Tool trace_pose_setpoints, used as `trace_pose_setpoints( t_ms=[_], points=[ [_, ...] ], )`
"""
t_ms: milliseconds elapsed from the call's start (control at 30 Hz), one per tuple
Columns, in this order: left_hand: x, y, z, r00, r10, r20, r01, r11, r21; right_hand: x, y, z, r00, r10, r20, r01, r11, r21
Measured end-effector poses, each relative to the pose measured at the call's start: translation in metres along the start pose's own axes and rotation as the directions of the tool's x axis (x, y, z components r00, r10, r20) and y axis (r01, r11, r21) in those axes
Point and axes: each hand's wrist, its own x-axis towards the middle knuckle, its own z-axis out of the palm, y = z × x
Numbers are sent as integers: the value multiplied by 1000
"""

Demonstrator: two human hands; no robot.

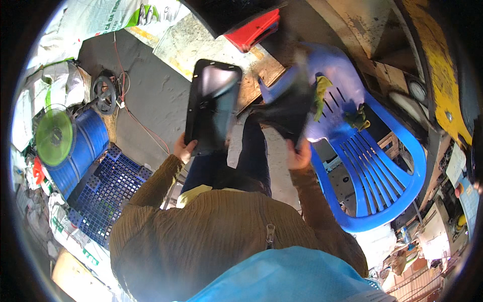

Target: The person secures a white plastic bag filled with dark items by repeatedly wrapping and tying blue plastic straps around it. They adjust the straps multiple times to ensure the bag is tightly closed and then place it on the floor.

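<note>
My left hand (185,148) is closed on the lower left edge of a black, glossy rectangular panel (214,105) with rounded corners. Light reflects off the upper part of its face. My right hand (299,155) grips a second black, flat piece (287,110), smeared by motion, so its kind cannot be made out. This dark piece is held apart from the panel, in front of a blue plastic chair (385,206). On the chair's seat lie a yellow-green glove-like cloth (322,95) and a darker crumpled one (358,120).
A red plastic item (254,31) rests by a worn board (181,45) ahead. At left stand a blue drum (90,141), a green fan (54,137), a dark blue plastic pallet (113,189) and a black handwheel (104,94). A red cable (143,126) crosses the floor. Yellow metal (443,75) stands far right.
</note>
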Motion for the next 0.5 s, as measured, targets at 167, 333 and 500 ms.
trace_pose_setpoints(
  t_ms=[167, 333, 500],
  points=[
    [134, -70, -46, 938, -106, -330, 268, 827, 495, 99, 24, 173, 860, 109, 499, -22, 984, -179],
    [311, -128, -55, 834, -163, -528, 505, 612, 609, 191, 111, 342, 637, 539, 551, -66, 750, -658],
    [414, -167, -36, 837, 35, -546, 335, 757, 562, 221, 167, 392, 696, 611, 376, -254, 700, -667]
  ],
)
